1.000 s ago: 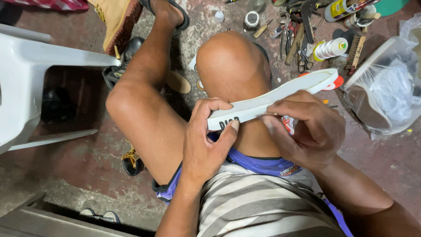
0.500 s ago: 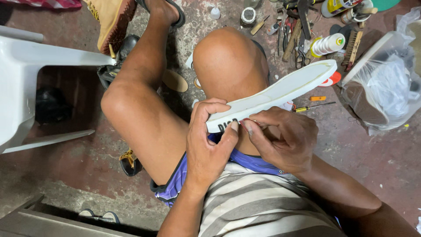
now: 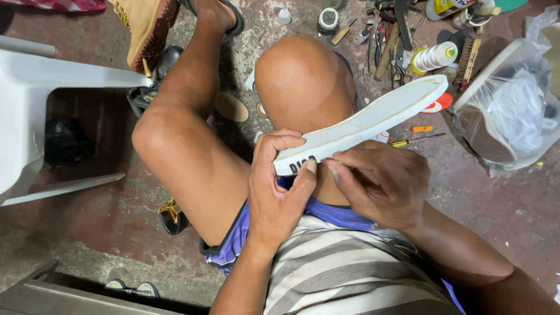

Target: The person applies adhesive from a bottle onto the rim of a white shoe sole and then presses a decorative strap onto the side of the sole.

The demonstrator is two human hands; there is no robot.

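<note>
At the far left stands a white plastic chair, and near it, at the top, a tan boot lies on the concrete floor; both sit where they sat half a second ago. The left hand grips the heel end of a white shoe sole, fingers curled over its upper edge and thumb pressed against its lower edge; that grip has not changed. The sole rests across the right knee and slants up to the right, its toe end near a white glue bottle; it lay at nearly the same slant in the earlier frames. The right hand has drawn in since a second ago, when it lay further along the sole; now its fingertips are pinched together at the sole's lower edge, touching the left thumb; whether they hold anything small, I cannot tell. Further right, a small screwdriver lies on the floor, and a clear plastic bag sits beside it.
</note>
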